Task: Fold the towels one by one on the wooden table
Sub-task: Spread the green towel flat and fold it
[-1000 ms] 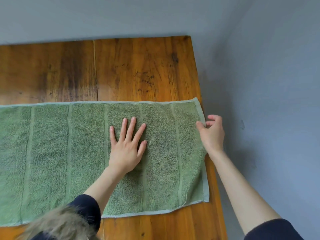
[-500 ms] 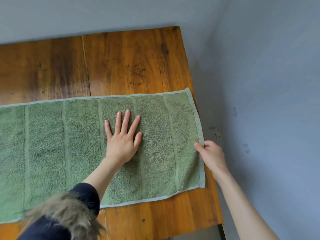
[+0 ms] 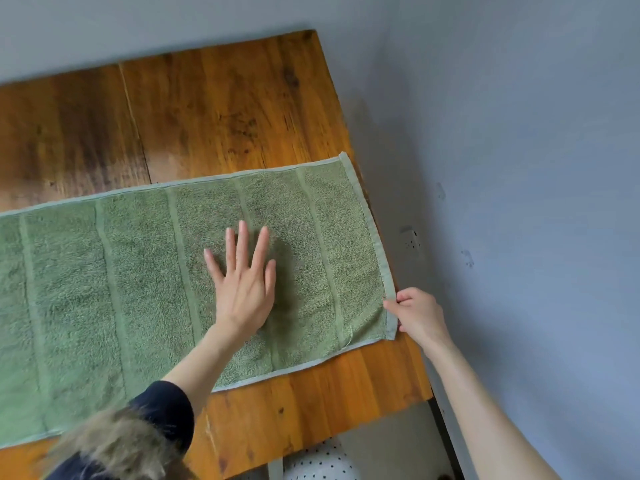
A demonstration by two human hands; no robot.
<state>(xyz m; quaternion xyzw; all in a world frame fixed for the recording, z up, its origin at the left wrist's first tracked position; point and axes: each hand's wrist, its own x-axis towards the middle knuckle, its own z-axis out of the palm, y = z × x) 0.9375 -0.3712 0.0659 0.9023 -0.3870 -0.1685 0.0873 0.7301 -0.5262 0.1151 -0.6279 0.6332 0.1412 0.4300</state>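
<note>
A green ribbed towel [image 3: 131,282] lies spread flat across the wooden table [image 3: 225,109], running off the left edge of the view. My left hand [image 3: 244,282] rests flat on the towel, fingers straight and spread, right of its middle. My right hand [image 3: 417,315] pinches the towel's pale right hem near the front right corner, at the table's right edge.
A grey-blue wall [image 3: 519,168] runs close along the table's right side and behind it. A white dotted object [image 3: 318,462] sits below the table's front edge. A fur-trimmed dark sleeve [image 3: 117,445] fills the lower left.
My right hand has slid down the towel's right hem from near the far corner to near the front corner. My left hand stays flat on the towel. The view has tilted.
</note>
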